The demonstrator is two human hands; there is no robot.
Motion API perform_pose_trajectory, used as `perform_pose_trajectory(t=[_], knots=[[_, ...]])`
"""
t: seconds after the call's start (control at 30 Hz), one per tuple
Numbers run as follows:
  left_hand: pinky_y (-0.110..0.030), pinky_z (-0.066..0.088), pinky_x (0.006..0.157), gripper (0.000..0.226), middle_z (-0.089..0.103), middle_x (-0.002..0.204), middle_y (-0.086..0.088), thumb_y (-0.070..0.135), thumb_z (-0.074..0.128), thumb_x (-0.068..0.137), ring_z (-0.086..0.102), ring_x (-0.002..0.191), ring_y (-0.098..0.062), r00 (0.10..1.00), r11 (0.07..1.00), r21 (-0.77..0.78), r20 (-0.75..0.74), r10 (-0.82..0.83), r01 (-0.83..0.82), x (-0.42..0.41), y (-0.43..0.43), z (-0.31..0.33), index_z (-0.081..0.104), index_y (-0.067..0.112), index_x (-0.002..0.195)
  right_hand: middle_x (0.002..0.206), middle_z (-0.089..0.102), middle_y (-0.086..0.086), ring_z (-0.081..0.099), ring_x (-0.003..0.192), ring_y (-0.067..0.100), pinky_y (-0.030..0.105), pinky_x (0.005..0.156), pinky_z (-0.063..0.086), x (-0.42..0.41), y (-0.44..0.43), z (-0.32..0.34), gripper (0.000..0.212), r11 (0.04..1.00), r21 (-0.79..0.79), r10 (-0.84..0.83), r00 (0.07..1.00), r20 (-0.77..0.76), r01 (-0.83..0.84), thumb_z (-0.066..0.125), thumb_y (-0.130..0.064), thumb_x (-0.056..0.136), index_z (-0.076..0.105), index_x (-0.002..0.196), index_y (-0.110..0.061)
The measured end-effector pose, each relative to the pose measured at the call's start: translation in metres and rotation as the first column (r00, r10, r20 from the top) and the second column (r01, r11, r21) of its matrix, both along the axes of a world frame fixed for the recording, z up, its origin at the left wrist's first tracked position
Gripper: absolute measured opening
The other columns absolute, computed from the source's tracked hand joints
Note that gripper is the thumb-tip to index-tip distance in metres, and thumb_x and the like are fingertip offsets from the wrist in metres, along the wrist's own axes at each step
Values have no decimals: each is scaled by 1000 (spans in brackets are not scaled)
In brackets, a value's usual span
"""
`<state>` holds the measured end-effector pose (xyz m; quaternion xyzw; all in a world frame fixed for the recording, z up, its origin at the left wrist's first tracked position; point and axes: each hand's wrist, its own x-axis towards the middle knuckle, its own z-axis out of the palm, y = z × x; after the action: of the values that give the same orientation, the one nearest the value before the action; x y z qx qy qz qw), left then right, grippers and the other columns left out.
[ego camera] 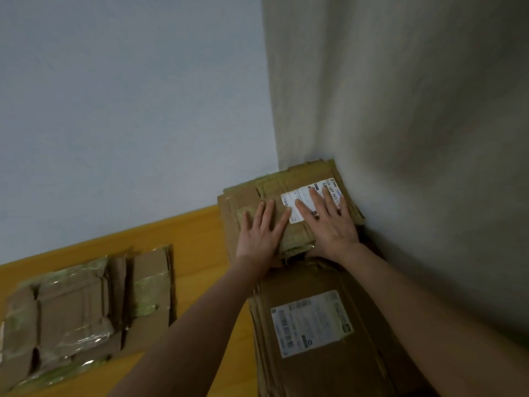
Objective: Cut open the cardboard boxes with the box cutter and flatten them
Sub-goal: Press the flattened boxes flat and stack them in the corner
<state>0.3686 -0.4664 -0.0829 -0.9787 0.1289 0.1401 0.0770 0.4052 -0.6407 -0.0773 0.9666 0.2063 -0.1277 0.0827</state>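
The stack of flattened boxes (pixel 232 213) sits in the far corner of the floor (pixel 200 253), hemmed by the wall (pixel 128 110) behind and the curtain (pixel 400 138) on the right, with floor open leftward up to another flattened pile (pixel 86 305). The top box (pixel 296 237) lies flat and creased, greenish tape along its folds, a white shipping label (pixel 292 200) facing up. My left hand (pixel 259 234) and right hand (pixel 329 224) press on it, fingers straight and spread, the right over the label, gripping nothing.

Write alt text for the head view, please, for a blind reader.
The left hand and right hand press a flattened cardboard box with a shipping label onto a corner stack; more flattened boxes lie on the wooden floor.
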Motion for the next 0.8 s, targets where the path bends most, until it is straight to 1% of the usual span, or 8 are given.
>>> perform_pose_trajectory(t=[0.07, 0.17, 0.3, 0.4, 0.5, 0.6, 0.67, 0.8], knots=[[-59, 1, 118, 125, -23, 159, -14, 70, 66, 72, -16, 148, -33, 999, 997, -72, -24, 33, -34, 5, 3, 4, -24, 31, 149, 156, -27, 11, -27, 142, 36, 60, 114, -11, -1, 3, 1, 128, 998, 59, 31, 999, -35, -29, 58, -83, 63, -18, 150, -30], [-63, 3, 116, 125, -24, 158, -14, 73, 66, 68, -17, 147, -37, 993, 995, -27, -70, 90, -92, 18, 9, 16, -23, 38, 149, 158, -25, 7, -27, 143, 33, 59, 114, -11, 7, 8, 11, 122, 989, 149, 25, 998, -56, -16, 54, -86, 63, -12, 151, -33], [-61, 6, 117, 125, -27, 158, -13, 71, 68, 67, -16, 147, -38, 983, 994, -2, -144, 112, -114, 27, 8, 14, -21, 40, 149, 156, -29, 7, -25, 143, 35, 64, 113, -7, 15, 12, 4, 118, 985, 121, -106, 980, -166, 127, 55, -81, 69, -14, 151, -33], [-60, 7, 117, 123, -26, 158, -11, 74, 65, 67, -14, 147, -37, 981, 992, 54, -150, 120, -113, 31, 5, 5, -21, 41, 149, 155, -33, 7, -28, 142, 34, 66, 112, -7, 22, 11, -10, 117, 988, 92, -98, 968, -233, 122, 52, -82, 70, -20, 149, -34], [-60, 7, 117, 123, -25, 159, -10, 75, 65, 67, -14, 147, -37, 980, 992, 54, -163, 118, -110, 36, 3, 0, -20, 41, 149, 155, -33, 6, -28, 142, 33, 66, 112, -8, 27, 7, -15, 116, 990, 82, -94, 964, -249, 118, 51, -82, 71, -21, 148, -35], [-59, 3, 118, 117, -24, 159, -10, 74, 63, 70, -16, 147, -36, 978, 995, -3, -185, 96, -98, 30, 5, 6, -15, 40, 151, 155, -32, 5, -27, 143, 33, 66, 112, -7, 24, 9, -11, 115, 986, 86, -117, 959, -259, 144, 54, -79, 72, -20, 149, -36], [-54, 3, 120, 107, -20, 160, -9, 70, 60, 77, -14, 148, -31, 976, 993, -67, -201, 86, -101, 19, 10, 15, -7, 38, 153, 156, -29, 7, -25, 143, 35, 64, 113, -7, 19, 14, 0, 112, 983, 75, -146, 954, -262, 171, 56, -75, 75, -16, 150, -35], [-45, 10, 121, 86, -5, 163, -9, 62, 49, 90, 4, 149, -28, 987, 970, -196, -107, 121, -140, -20, 11, 36, 6, 26, 156, 159, -23, 7, -20, 145, 34, 59, 116, -4, -5, 16, 24, 93, 973, 148, -150, 972, -182, 178, 48, -68, 86, -7, 153, -34]])
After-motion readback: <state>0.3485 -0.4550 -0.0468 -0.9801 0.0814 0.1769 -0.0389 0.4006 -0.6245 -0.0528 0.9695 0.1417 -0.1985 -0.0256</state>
